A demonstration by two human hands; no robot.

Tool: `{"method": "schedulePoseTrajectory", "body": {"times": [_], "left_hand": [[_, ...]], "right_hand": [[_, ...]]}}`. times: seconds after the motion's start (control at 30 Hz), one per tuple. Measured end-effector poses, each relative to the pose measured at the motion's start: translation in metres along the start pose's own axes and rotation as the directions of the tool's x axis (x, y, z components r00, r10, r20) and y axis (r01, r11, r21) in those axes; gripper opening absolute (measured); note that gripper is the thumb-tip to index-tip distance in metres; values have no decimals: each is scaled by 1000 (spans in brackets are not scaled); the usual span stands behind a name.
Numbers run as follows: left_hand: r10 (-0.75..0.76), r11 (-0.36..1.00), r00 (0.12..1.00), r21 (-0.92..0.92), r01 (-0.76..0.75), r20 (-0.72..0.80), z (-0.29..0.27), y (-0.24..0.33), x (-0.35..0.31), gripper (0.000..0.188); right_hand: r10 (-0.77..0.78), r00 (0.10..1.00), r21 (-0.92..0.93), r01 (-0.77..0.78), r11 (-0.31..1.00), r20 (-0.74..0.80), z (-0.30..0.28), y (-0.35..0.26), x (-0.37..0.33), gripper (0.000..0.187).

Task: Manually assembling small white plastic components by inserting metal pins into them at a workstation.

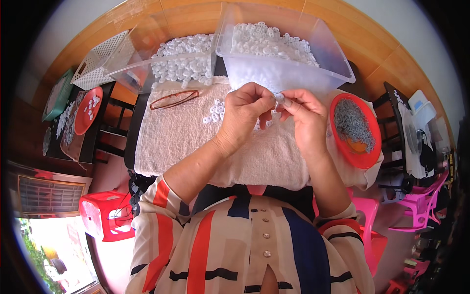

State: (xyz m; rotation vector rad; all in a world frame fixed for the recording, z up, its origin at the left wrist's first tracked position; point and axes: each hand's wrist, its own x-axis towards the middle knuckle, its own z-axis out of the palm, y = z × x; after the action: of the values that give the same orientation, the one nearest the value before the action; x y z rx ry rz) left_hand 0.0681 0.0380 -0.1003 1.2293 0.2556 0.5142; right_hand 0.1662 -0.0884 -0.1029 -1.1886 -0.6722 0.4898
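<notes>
Leftmost, on a dark side table, sits a red dish (88,110) with a few white rings in it, and behind it a white slotted basket (100,61). Next comes the towel (186,137) that covers the bench, with a pair of red-framed glasses (174,99) lying near its far left corner. Beyond the towel's far edge a clear tub (147,63) tilts on its side, white rings spilling from it, and a small scatter of loose rings (215,111) lies on the towel just left of the hands.

Over the middle of the towel, the left hand (245,115) and the right hand (306,117) meet fingertip to fingertip. Both are pinched nearly closed on one small white ring (279,97) held between them, above the towel and just in front of a large clear bin (293,63) heaped with more white rings at the far edge.

Further right, at the towel's right edge, a red bowl (338,142) holds a pile of small grey metal rings.
</notes>
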Motion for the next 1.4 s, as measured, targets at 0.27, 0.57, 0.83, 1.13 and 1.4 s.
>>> {"method": "schedulePoseTrajectory", "body": {"times": [0.27, 0.57, 0.83, 1.13, 1.4], "left_hand": [[-39, 998, 999, -54, 40, 20, -3, -2, 2, 11], [-142, 970, 990, -197, 142, 14, -3, 0, 6, 10], [-263, 964, 957, 67, 256, 125, -4, -9, 8, 7], [95, 861, 975, 474, -183, 202, -7, -34, 6, 16], [-233, 972, 967, 24, 232, 107, -8, -17, 9, 22]], "right_hand": [[58, 998, 26, -58, 998, 12, -1, 1, 2, 13], [169, 985, -15, -170, 985, -42, -17, 1, 8, 15], [141, 990, 33, -140, 990, -21, -23, -4, 11, 14], [68, 997, -144, -71, 987, -26, -22, -2, 11, 11], [-254, 940, -721, 339, 604, 230, -14, -2, 11, 19]]}}
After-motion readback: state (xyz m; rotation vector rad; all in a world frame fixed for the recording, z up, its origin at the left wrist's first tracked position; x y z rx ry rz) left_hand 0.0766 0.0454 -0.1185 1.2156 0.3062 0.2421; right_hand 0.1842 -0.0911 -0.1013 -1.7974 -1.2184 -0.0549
